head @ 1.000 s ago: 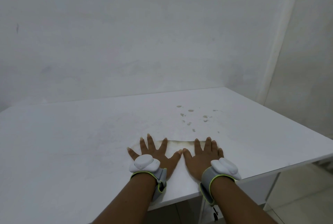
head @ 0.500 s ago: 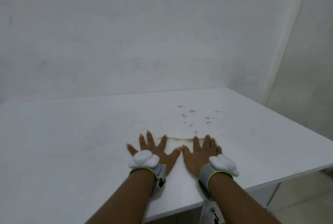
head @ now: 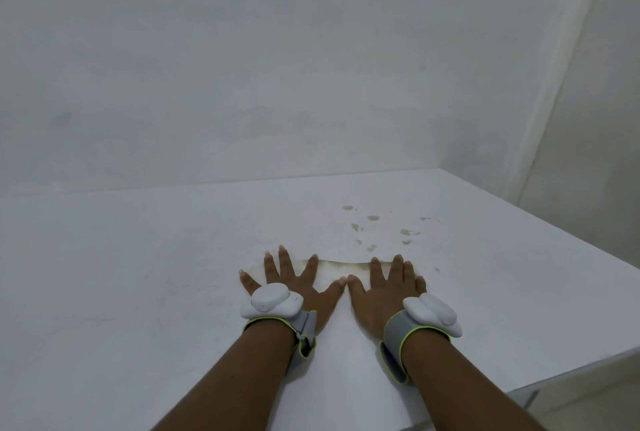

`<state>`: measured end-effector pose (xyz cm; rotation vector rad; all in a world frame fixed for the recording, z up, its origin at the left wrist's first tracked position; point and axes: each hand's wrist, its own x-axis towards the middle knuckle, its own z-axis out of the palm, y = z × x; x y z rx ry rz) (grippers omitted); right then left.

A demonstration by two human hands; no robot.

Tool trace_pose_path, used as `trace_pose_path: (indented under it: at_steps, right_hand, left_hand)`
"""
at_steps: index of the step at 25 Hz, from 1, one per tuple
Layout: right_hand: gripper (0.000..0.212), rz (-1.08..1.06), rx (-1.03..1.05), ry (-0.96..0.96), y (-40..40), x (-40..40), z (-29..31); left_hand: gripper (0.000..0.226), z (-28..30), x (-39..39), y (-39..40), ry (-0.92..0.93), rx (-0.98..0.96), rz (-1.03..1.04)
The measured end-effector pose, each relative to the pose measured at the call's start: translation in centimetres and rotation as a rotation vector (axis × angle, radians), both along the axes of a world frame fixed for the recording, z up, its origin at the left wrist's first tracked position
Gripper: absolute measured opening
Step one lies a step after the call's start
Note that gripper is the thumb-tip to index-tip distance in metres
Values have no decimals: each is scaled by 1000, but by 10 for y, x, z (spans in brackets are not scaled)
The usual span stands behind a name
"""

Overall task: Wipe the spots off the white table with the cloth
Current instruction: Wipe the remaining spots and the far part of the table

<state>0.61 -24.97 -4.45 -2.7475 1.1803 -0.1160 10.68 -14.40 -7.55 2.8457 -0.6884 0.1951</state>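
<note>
A white cloth (head: 341, 333) lies flat on the white table (head: 121, 274) near its front edge; its far edge shows a brownish stain. My left hand (head: 298, 280) and my right hand (head: 379, 292) rest palm-down on the cloth, side by side, fingers spread, thumbs almost touching. Several small brownish spots (head: 374, 233) mark the table just beyond my fingertips, mostly ahead of the right hand. Each wrist wears a grey band with a white device.
A white wall stands behind the table's far edge. The table's right edge (head: 554, 247) runs diagonally, with floor (head: 588, 406) below at the lower right. A wall corner rises at the far right.
Both hands have slid the cloth a little forward, so its far edge lies closer to the spots. The view has tilted slightly.
</note>
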Motion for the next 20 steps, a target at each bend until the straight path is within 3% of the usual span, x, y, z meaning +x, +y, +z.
trace_pose_path:
  at_steps: [20]
  right_hand:
    - [73, -3, -23, -8, -49, 76, -6]
  left_hand:
    - [102, -13, 78, -50, -126, -122, 84]
